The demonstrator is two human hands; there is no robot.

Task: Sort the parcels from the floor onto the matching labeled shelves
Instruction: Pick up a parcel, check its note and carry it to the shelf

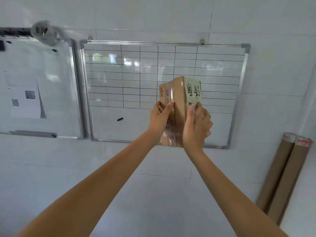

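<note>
One parcel (pixel 177 106), a taped cardboard box with a handwritten label, is held up between both hands, left hand (pixel 160 118) and right hand (pixel 196 127) gripping its sides, before two whiteboards (pixel 164 93); two cardboard tubes (pixel 283 177) lean nearby

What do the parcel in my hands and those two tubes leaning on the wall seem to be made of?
The parcel looks like brown corrugated cardboard, matte, wrapped with glossy clear tape that glints, plus a pale paper label with handwriting. The two tubes appear to be rolled brown cardboard or kraft paper, matte, with whitish end caps; blur leaves that open.
</note>
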